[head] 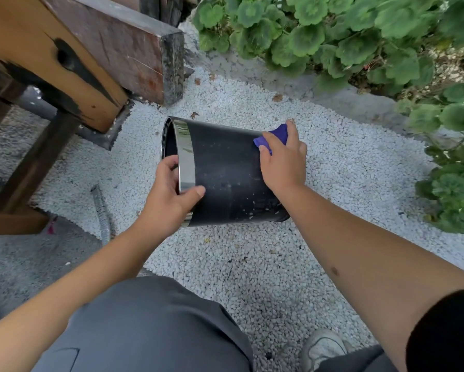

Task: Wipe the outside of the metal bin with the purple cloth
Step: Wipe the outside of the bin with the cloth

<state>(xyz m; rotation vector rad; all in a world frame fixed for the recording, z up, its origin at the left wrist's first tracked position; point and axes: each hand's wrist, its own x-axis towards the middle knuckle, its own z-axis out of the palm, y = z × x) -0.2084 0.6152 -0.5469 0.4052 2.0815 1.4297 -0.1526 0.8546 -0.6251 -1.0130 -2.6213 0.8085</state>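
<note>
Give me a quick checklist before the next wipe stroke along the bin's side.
1. Bin steadied: ok, it lies tipped on the gravel and the left hand grips its shiny rim.
2. Cloth in hand: ok, the right hand holds it.
3. Cloth touching the outside: ok, pressed near the base end.
4. Dirt remaining: not ok, pale specks dot the dark side.
5. Underside clean: cannot tell, hidden.

My one head camera looks steeply down and forward, close over both forearms, onto gravel (252, 264) below me
</note>
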